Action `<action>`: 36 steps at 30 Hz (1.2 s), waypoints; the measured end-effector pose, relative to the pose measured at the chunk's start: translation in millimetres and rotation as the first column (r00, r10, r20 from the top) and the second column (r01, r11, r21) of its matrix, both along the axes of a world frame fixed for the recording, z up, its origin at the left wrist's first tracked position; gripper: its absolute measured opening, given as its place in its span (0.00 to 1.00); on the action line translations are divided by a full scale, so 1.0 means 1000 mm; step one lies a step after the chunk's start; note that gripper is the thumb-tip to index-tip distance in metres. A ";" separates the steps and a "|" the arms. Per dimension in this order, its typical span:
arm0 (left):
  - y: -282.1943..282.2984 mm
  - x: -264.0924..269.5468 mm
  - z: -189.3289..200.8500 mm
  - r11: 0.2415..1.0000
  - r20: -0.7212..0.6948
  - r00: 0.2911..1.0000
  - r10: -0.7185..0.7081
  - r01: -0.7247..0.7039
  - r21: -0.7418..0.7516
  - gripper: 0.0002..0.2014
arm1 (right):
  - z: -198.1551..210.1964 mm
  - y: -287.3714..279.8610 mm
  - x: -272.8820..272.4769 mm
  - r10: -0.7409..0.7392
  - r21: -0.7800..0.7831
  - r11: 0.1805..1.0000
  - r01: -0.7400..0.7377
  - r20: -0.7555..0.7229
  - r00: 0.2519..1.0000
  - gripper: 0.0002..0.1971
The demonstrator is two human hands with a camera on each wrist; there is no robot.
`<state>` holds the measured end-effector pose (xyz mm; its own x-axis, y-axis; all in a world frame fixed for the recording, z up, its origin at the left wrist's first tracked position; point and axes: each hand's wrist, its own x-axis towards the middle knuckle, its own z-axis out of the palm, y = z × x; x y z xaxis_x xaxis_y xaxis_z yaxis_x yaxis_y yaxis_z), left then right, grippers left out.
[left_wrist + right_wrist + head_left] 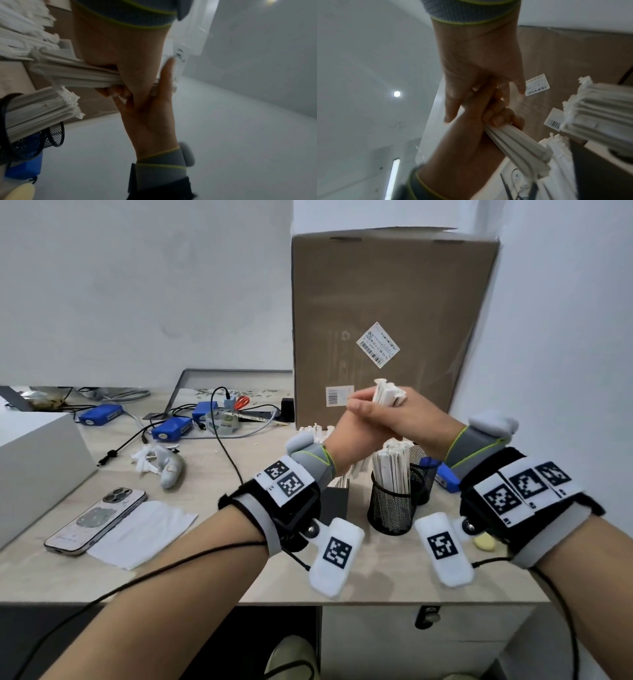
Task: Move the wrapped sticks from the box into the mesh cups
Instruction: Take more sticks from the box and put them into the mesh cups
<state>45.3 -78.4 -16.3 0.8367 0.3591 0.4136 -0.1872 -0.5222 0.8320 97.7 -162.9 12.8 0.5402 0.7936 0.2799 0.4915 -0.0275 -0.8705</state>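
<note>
Both hands meet above the cups. My right hand (414, 419) grips a bundle of white wrapped sticks (388, 393); in the right wrist view its fingers (496, 119) curl round the bundle (518, 143). My left hand (352, 433) lies against the right hand and the bundle, its fingers (450, 113) fairly straight. Below them the near black mesh cup (390, 511) is packed with upright sticks. A second mesh cup (423, 477) stands behind it. The small black box (337, 498) with more sticks sits left of the cups, partly hidden by my left wrist.
A tall cardboard carton (376, 320) stands right behind the hands. On the table's left are a phone (96, 518), a paper sheet (144, 532), blue devices (171, 429), cables and a tape roll (224, 424). A white box (34, 467) fills the left edge. A yellow piece (484, 542) lies at right.
</note>
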 end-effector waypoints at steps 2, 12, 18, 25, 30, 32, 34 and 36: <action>-0.006 0.002 0.000 0.998 -0.008 0.999 -0.040 0.040 -0.044 0.13 | -0.004 -0.001 0.004 -0.077 0.044 0.996 0.075 0.031 0.997 0.12; 0.007 0.020 -0.030 1.000 -0.201 0.979 0.024 -0.024 0.000 0.26 | -0.018 -0.038 0.066 -0.139 0.352 0.894 0.279 -0.373 0.917 0.17; 0.012 0.027 -0.045 0.992 -0.471 0.879 0.076 -0.113 -0.051 0.42 | -0.022 -0.052 0.095 -0.052 0.223 0.952 0.211 -0.560 0.827 0.17; 0.004 0.034 -0.053 0.984 -0.514 0.846 0.141 -0.176 -0.020 0.31 | -0.051 -0.024 0.093 -0.060 0.121 0.978 0.170 -0.614 0.787 0.18; 0.008 0.031 -0.054 0.985 -0.530 0.835 0.146 -0.170 0.004 0.34 | -0.070 -0.015 0.094 -0.212 0.103 0.942 0.319 -0.553 0.806 0.18; 0.008 0.031 -0.053 0.987 -0.542 0.830 0.130 -0.159 -0.006 0.34 | -0.075 -0.013 0.093 -0.346 0.051 0.921 0.387 -0.353 0.869 0.18; 0.007 0.033 -0.054 0.989 -0.551 0.827 0.106 -0.144 -0.026 0.37 | -0.083 -0.009 0.093 -0.415 0.016 0.907 0.420 -0.132 0.900 0.15; 0.005 0.036 -0.057 0.990 -0.561 0.825 0.076 -0.127 -0.053 0.46 | -0.089 -0.006 0.088 -0.446 -0.032 0.895 0.445 -0.020 0.895 0.14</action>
<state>81.1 -73.3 -73.6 0.8722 0.4668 -0.1462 0.3707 -0.4357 0.8202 185.6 -169.2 -76.0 0.8458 0.4748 0.2434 0.3995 -0.2611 -0.8788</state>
